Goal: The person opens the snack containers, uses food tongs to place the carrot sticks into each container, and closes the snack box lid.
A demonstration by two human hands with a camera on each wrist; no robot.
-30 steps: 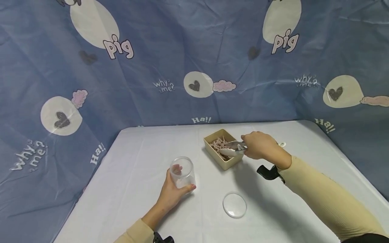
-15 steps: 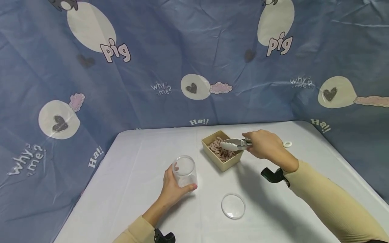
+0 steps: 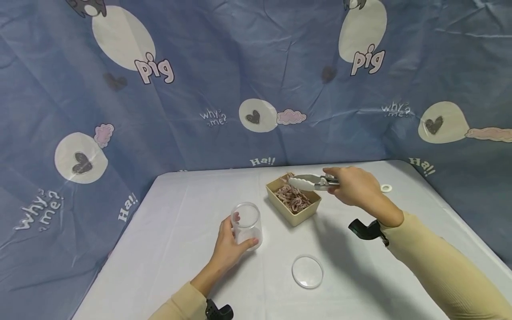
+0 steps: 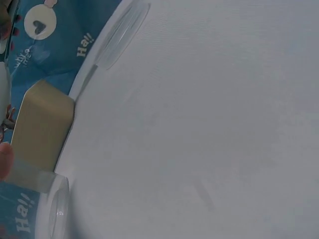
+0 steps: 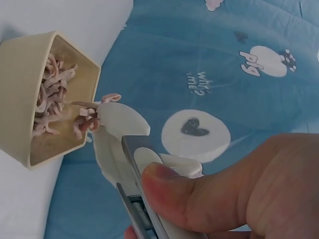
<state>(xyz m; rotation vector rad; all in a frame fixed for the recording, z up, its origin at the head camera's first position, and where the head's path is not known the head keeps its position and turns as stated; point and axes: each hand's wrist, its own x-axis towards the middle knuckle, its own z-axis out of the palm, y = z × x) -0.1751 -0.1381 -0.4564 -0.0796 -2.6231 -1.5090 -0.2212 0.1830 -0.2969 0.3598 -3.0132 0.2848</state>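
Observation:
My right hand (image 3: 356, 189) grips a pair of tongs (image 3: 306, 182) with white tips, over a beige box (image 3: 308, 215). Brownish-pink, meat-like strips (image 5: 52, 94) lie in the box. A small bunch of these strips (image 5: 87, 122) is caught between the tong tips, at the box's rim in the right wrist view. My left hand (image 3: 228, 249) holds a clear, uncapped jar (image 3: 250, 233) around its side, left of the box. The left wrist view catches only part of the jar (image 4: 59, 209) and one fingertip.
A clear round lid (image 3: 307, 272) lies flat on the white-covered table (image 3: 192, 213), nearer me than the box. A white ring (image 3: 386, 191) shows behind my right hand. Blue printed cloth (image 3: 224, 146) hangs along the back and left side.
The tongs have risen out of the box and shifted slightly right, with strips lifted between their tips. My left hand and the jar have moved only slightly.

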